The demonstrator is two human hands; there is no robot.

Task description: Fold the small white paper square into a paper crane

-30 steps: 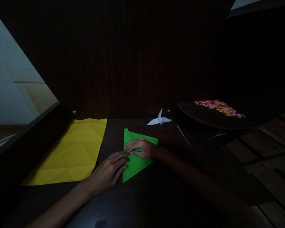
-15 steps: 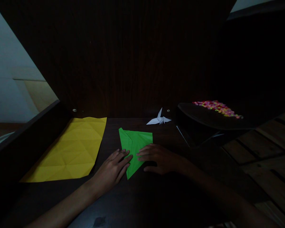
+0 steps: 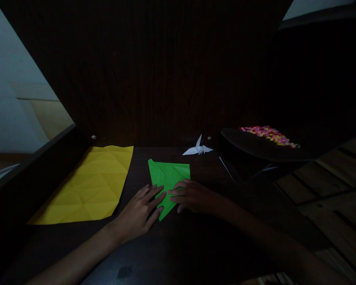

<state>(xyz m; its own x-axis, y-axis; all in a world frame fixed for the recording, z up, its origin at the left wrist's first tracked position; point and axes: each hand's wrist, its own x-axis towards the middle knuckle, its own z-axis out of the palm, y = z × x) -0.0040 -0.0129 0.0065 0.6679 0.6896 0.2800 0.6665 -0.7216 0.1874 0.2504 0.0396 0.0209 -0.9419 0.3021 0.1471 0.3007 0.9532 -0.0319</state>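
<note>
Head view, dim light; we log what we can make out. On the dark table lies a folded green paper, a kite-like shape with its broad end away from us and its narrow tip pointing toward us. It sits flat on the table, roughly in the middle, just right of a creased yellow sheet.

Left hand: palm down, fingers stretched out flat and slightly fanned, fingertips resting on the left edge of the green paper near its lower tip. We see no pinch; the hand presses rather than grips.

Right hand: palm down, fingers extended toward the left, lying across the lower right part of the green paper. Its fingertips come very close to those of the left hand; whether they touch, we cannot tell. Again flat contact, nothing clasped.

Surroundings: the yellow sheet is spread open and lies flat, well to the left of both hands, showing a grid of fold lines. A small white paper crane stands at the far edge of the table, beyond the green paper and apart from it. To the right, a dark tray carries a heap of small multicoloured pieces; we cannot identify them at this light level.
</note>
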